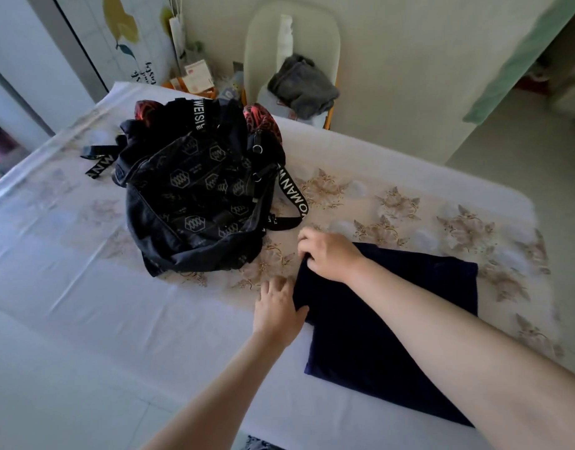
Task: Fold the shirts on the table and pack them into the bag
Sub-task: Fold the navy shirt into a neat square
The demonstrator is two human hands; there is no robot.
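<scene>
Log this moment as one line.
stage: folding | left hand: holds navy shirt edge | right hand: pinches shirt corner | bag: open, beside shirt

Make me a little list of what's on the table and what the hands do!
table: covered by a floral tablecloth
shirt: navy shirt, partly folded, lying flat
bag: black backpack, open, far left of the shirt
left hand: holds the shirt's left edge
right hand: pinches its far left corner
also: red patterned cloth at the backpack's far side
</scene>
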